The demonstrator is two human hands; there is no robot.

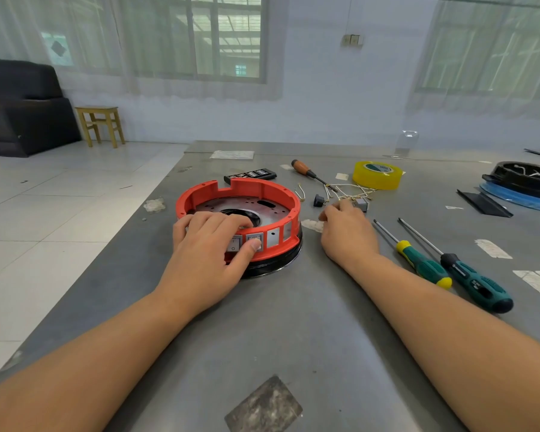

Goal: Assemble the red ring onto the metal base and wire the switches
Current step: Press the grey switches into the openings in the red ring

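Note:
The red ring (pixel 253 190) sits on the round metal base (pixel 228 205), which rests on a black rim on the grey table (pixel 293 322). My left hand (pixel 206 247) grips the ring's near wall, fingers curled over the rim and thumb pressed on a grey rocker switch (pixel 255 240) set in the wall; a second switch (pixel 234 244) sits beside it. My right hand (pixel 346 232) lies to the right of the ring, fingertips on the bundle of white wires (pixel 353 190) by a small grey part (pixel 363 204). A loose black switch (pixel 318 200) lies nearby.
Two green-handled screwdrivers (pixel 424 266) (pixel 477 283) lie to the right of my right hand. A yellow tape roll (pixel 377 174), an orange-handled screwdriver (pixel 306 171) and a black bit case (pixel 250 175) lie behind the ring. A black and blue round part (pixel 524 182) sits far right.

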